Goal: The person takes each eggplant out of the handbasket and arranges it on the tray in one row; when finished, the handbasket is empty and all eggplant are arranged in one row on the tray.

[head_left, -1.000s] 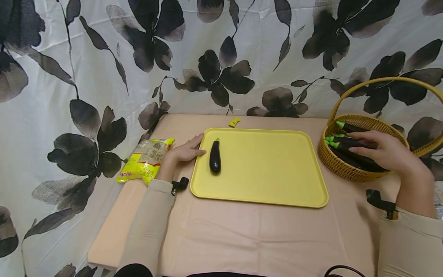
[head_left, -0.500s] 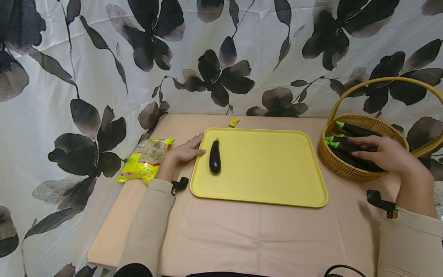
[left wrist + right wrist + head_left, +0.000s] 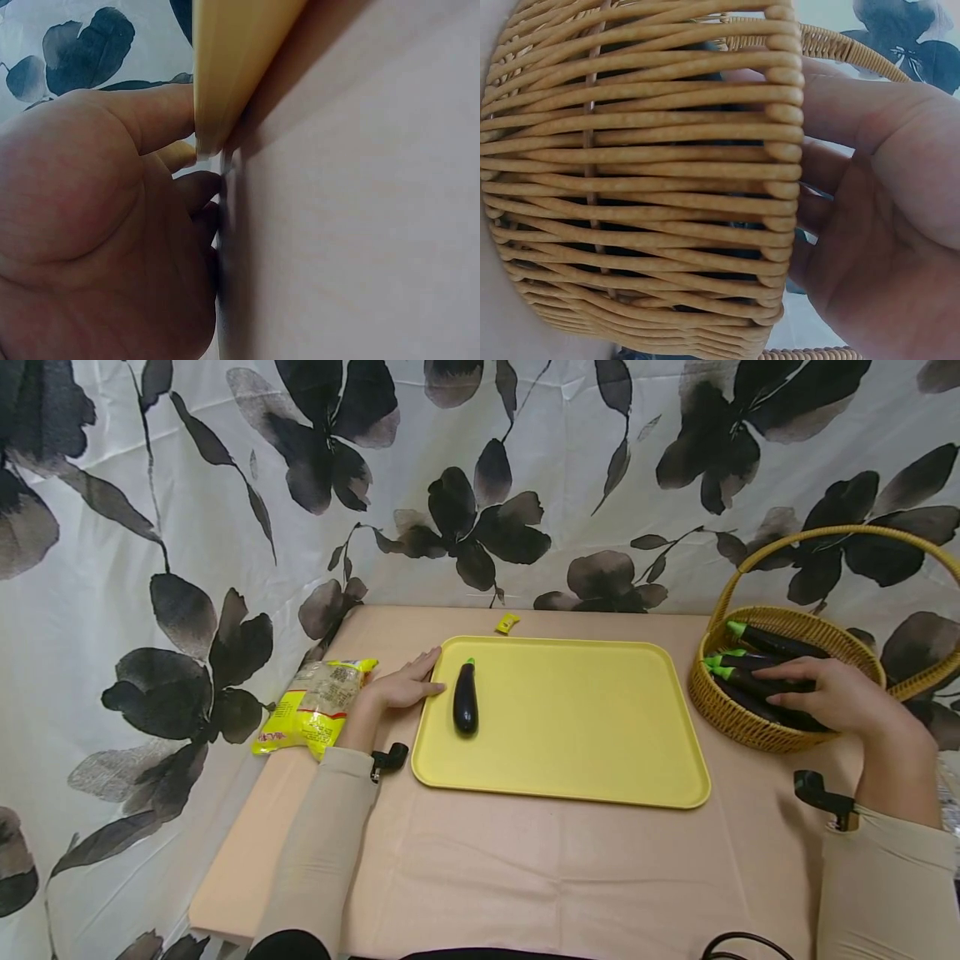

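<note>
Head view: right hand (image 3: 847, 695) has shifted nearer within the wicker basket (image 3: 750, 732), now pinching an eggplant (image 3: 753, 684) (left hand (image 3: 401, 688) spread against yellow tray (image 3: 585, 727)), so selection seems made.

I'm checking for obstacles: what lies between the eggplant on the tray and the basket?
In the head view: bare yellow tray, its right rim, then a strip of tablecloth.
</note>
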`<state>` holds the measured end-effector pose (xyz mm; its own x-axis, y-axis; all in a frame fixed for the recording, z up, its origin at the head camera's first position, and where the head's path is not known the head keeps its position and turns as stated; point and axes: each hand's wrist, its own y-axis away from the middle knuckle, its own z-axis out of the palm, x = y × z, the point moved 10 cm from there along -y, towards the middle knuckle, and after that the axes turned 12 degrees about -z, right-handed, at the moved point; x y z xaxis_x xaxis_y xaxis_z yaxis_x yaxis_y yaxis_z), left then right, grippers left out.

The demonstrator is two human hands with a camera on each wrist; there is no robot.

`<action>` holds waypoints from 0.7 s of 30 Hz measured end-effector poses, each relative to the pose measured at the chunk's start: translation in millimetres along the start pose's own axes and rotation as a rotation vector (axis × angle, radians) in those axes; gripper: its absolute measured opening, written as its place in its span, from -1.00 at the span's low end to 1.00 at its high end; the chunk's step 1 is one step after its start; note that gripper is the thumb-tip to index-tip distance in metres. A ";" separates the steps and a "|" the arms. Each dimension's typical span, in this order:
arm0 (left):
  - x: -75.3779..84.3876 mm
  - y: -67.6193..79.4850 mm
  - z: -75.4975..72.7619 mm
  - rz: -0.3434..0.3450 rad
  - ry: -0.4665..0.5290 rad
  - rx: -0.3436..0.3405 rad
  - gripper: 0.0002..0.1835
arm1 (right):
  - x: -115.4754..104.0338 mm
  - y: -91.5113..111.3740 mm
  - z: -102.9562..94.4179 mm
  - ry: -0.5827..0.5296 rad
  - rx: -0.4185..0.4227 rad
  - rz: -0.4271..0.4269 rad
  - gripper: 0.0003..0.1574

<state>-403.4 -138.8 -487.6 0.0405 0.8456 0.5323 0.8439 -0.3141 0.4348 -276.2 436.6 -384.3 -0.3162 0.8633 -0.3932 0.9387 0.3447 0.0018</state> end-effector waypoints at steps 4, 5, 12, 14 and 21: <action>-1.4 -0.7 0.0 -0.007 -0.014 0.008 -0.07 | -1.2 -0.7 0.4 0.009 -0.018 0.008 -0.45; -1.4 -0.5 0.1 -0.008 -0.011 0.008 -0.07 | -1.4 -0.8 0.3 0.011 -0.024 0.013 -0.45; -1.5 -1.7 0.7 -0.009 -0.003 0.006 -0.08 | -3.7 -1.7 1.0 0.029 -0.067 0.032 -0.43; -1.2 -1.0 1.1 -0.013 -0.006 0.004 -0.08 | -3.4 -1.6 1.4 0.023 -0.075 0.042 -0.42; 9.5 11.0 -0.9 0.001 0.017 0.006 -0.08 | -6.4 -2.0 0.3 0.045 -0.076 0.031 -0.44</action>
<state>-394.3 -134.5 -477.0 0.0326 0.8378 0.5450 0.8472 -0.3125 0.4297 -276.0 430.2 -382.1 -0.2945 0.8893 -0.3499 0.9357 0.3428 0.0835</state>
